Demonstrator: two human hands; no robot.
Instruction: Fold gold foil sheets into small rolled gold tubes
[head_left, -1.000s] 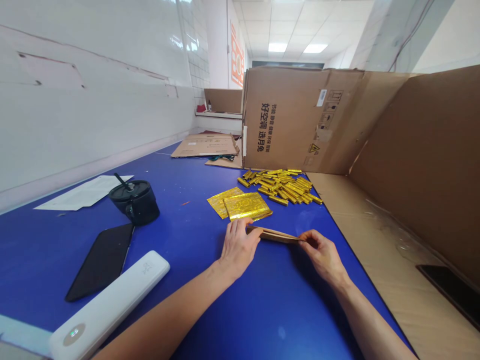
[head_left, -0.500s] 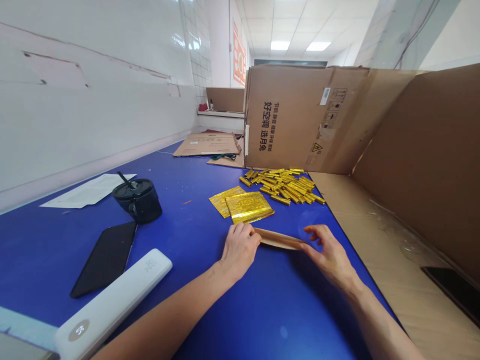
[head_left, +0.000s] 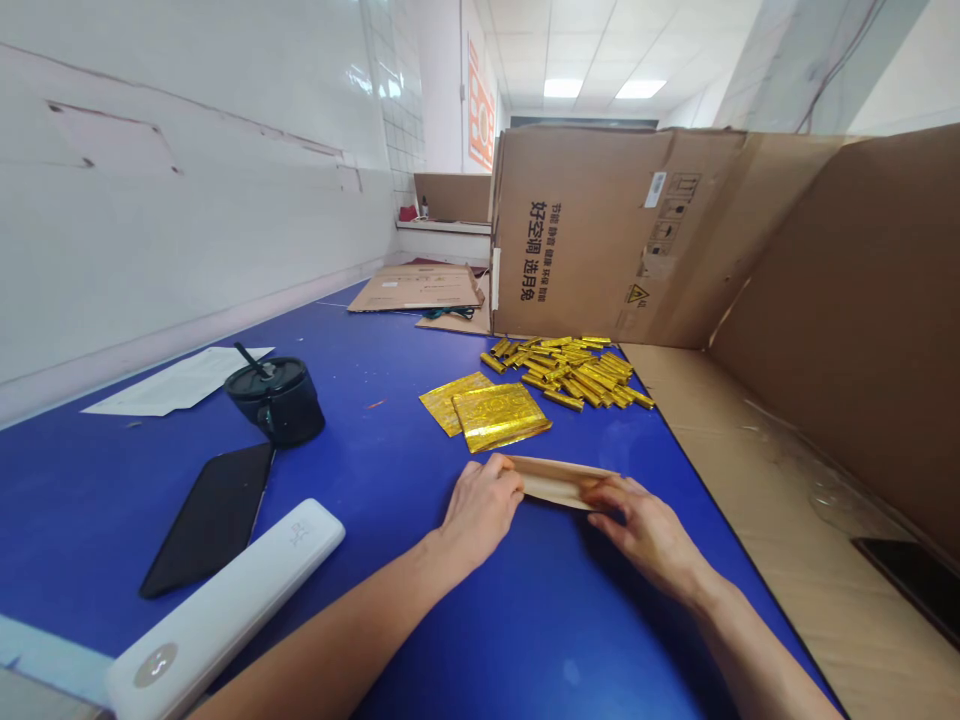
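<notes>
A folded tan paper strip [head_left: 553,482] lies between my two hands over the blue table. My left hand [head_left: 486,497] is closed on its left end. At the other end, the fingers of my right hand [head_left: 628,515] curl over the strip and press into its fold, with the thumb below. Just beyond my left hand, flat gold foil sheets [head_left: 501,416] overlap on the table. Behind them to the right is a heap of small rolled gold tubes [head_left: 585,376].
At the left are a dark lidded mug [head_left: 281,405] with a straw, white paper [head_left: 165,383], a black phone [head_left: 214,515] and a long white device [head_left: 232,600]. A large cardboard box [head_left: 592,240] stands behind the tubes. Cardboard [head_left: 720,440] covers the right side.
My right hand has moved slightly left and its fingers have closed over the strip's right end. The strip looks more opened. My left hand keeps its hold.
</notes>
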